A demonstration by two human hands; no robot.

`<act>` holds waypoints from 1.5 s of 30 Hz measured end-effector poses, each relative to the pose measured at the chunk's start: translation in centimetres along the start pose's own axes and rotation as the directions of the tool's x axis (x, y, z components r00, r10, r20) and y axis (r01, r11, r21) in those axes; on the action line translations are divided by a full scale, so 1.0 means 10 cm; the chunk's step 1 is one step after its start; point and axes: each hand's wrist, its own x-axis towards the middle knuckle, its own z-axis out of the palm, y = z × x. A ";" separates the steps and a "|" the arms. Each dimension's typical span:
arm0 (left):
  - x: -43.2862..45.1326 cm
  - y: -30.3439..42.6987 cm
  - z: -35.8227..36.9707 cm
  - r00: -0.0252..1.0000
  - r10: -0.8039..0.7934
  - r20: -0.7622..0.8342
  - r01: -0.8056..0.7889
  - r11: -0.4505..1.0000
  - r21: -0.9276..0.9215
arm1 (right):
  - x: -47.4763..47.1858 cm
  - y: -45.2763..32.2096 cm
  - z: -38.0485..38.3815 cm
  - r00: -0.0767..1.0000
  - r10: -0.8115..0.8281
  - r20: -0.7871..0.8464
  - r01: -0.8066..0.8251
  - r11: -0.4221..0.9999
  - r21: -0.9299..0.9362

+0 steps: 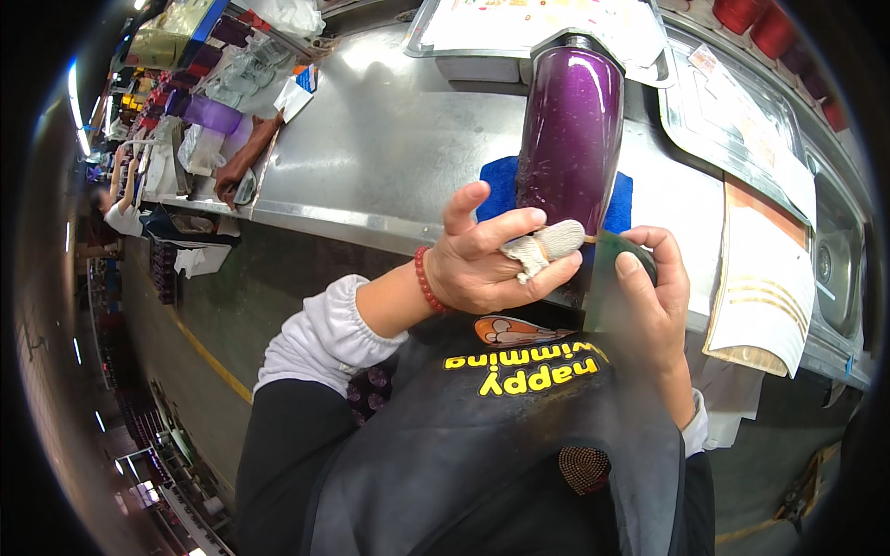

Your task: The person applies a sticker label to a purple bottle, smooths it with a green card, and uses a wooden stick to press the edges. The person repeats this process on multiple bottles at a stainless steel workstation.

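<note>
A glossy purple vase-like vessel [573,132] lies on a blue cloth [497,182] at the bench edge, one end towards me. My left hand [497,260] is by its near end, fingers spread. One finger wears a whitish knitted cover [556,242] with a band around it; whether it touches the vessel is unclear. My right hand [657,285] pinches a thin, translucent green sheet [603,285] between thumb and fingers, just right of the left fingertips. A darker rounded part shows behind the right thumb. A red bead bracelet circles my left wrist.
The metal workbench [389,125] carries trays [723,125] with papers at the back and right. A white gold-striped piece [758,299] overhangs the right edge. Brown cloth [254,153], a purple transparent vessel [212,113] and glassware stand left. Another person [122,208] is at far left.
</note>
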 end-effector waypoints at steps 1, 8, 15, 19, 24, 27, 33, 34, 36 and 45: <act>0.02 -0.01 0.01 1.000 0.021 0.007 -0.021 1.000 -0.008 | 0.00 0.00 0.00 1.000 0.001 0.000 -0.001 1.000 0.011; -0.02 0.02 0.02 0.996 -0.083 0.037 0.085 0.994 -0.074 | 0.00 0.01 -0.03 1.000 -0.002 -0.001 0.002 1.000 0.018; -0.12 -0.02 -0.05 0.998 -0.059 0.019 0.060 0.998 -0.007 | 0.01 0.02 -0.02 1.000 0.022 0.010 -0.022 0.999 0.030; 0.00 -0.09 -0.02 0.999 0.040 0.006 -0.040 0.998 -0.050 | 0.01 0.03 0.00 1.000 -0.005 0.010 0.005 1.000 0.021; 0.03 -0.04 0.13 0.999 0.029 -0.017 -0.030 0.996 -0.088 | 0.00 0.04 -0.01 1.000 -0.007 -0.015 0.007 1.000 0.003; -0.13 0.04 0.03 0.988 -0.153 0.000 0.153 0.984 -0.094 | -0.01 0.00 -0.03 0.999 -0.018 -0.041 0.017 1.000 -0.011; -0.40 0.16 -0.08 0.943 -0.327 0.061 0.330 0.942 -0.055 | 0.10 -0.18 0.24 0.997 -0.056 -0.045 0.052 0.995 -0.088; -0.41 0.16 -0.09 0.942 -0.327 0.075 0.331 0.942 -0.048 | 0.14 -0.20 0.32 0.993 -0.108 -0.042 0.100 0.982 -0.162; -0.39 0.16 -0.16 0.929 -0.359 0.092 0.366 0.928 -0.069 | 0.19 -0.20 0.38 0.979 -0.203 -0.019 0.193 0.953 -0.236; 0.26 0.04 0.08 0.902 -0.383 0.200 0.409 0.906 -0.110 | 0.13 -0.12 0.32 0.990 -0.106 -0.098 0.084 0.976 -0.201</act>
